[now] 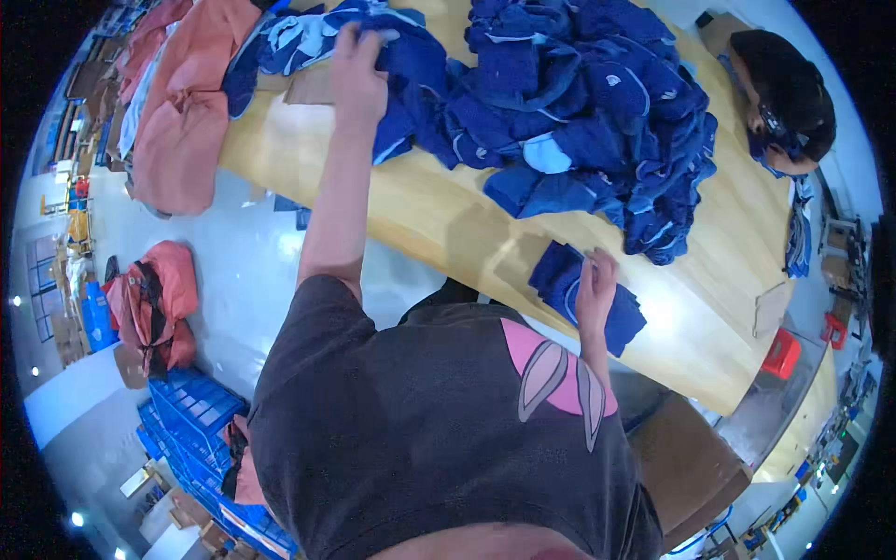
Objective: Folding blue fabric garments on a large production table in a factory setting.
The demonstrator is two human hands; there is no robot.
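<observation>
My left hand (357, 70) reaches far out over the wooden table (439, 210) and grips a dark blue garment (411, 65) at the edge of a heap. My right hand (595, 291) lies flat, fingers together, on a small folded dark blue garment (560, 275) near the table's front edge. A big pile of blue clothes (597, 103) with light blue trim fills the middle of the table between the two hands.
Another person (789, 103) bends over the table's far right side. A stack of salmon-pink clothes (182, 103) covers the table's left end. More pink bundles (154, 299) and blue crates (191, 420) stand on the floor at left. A red crate (782, 355) and a brown box (691, 462) sit at right.
</observation>
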